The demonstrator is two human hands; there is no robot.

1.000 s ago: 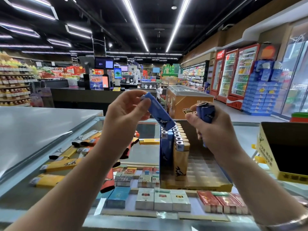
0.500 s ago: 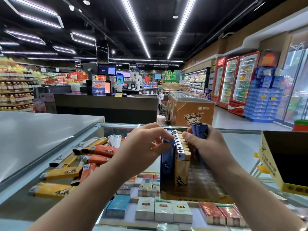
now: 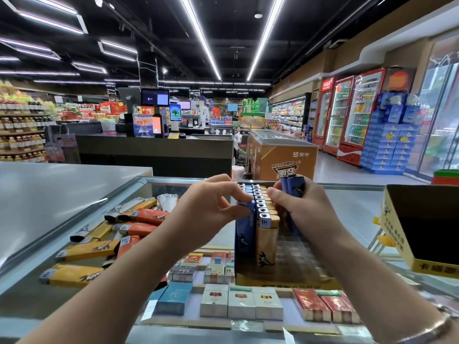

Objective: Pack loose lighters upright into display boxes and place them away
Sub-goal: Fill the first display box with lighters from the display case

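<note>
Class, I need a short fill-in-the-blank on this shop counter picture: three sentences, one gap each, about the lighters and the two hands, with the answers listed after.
1. The right hand grips lighters coloured ____.
2. The lighters in the display box stand in rows: blue ones, and beside them ones coloured ____.
3. The loose lighters on the glass counter lie on the ____ side of the box.

Missing words: blue; gold; left

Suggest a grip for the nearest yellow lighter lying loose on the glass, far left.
Pinch the yellow lighter across its two long sides at mid-body, coming from above. It lies flat with its metal head pointing left, and nothing rests on it, so the top is open.
</note>
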